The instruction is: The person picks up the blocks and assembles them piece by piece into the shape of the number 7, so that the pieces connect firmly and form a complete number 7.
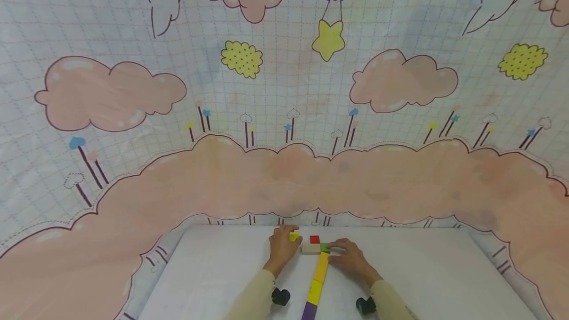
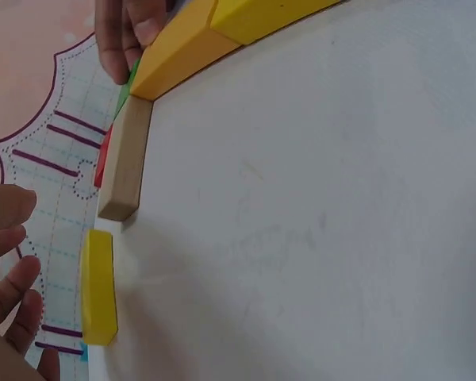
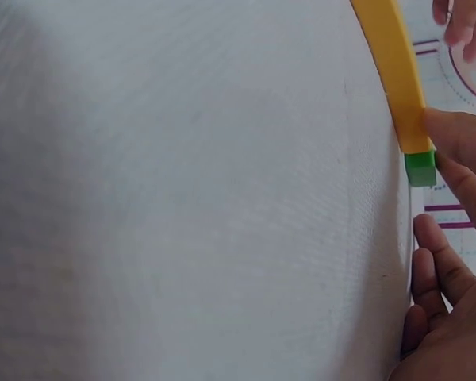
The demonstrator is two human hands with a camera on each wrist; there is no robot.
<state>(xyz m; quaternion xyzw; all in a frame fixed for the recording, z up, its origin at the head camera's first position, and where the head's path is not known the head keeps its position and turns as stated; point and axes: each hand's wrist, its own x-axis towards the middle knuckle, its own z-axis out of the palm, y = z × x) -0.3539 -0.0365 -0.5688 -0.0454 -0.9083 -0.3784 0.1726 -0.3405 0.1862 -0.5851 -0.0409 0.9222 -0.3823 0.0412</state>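
My left hand [image 1: 282,247] is beside a small yellow block [image 1: 294,236] near the table's far edge. In the left wrist view its fingers are spread, with a gap between them and that yellow block [image 2: 100,287]. My right hand [image 1: 351,258] touches the joint of a green block [image 1: 325,248] and an orange block [image 1: 321,266]. The right wrist view shows the thumb against the orange block [image 3: 408,103] and the index finger by the green block [image 3: 420,170], both on one side. A plain wooden block [image 1: 311,249] adjoins the green one, with a red block [image 1: 314,239] behind it.
A longer yellow block [image 1: 315,292] and a purple block [image 1: 309,311] continue the row from the orange block toward me. All stand on a white table [image 1: 213,265]. Behind its far edge hangs a printed cloth with clouds [image 1: 284,181]. Black heart-shaped pieces [image 1: 281,297] are by both wrists.
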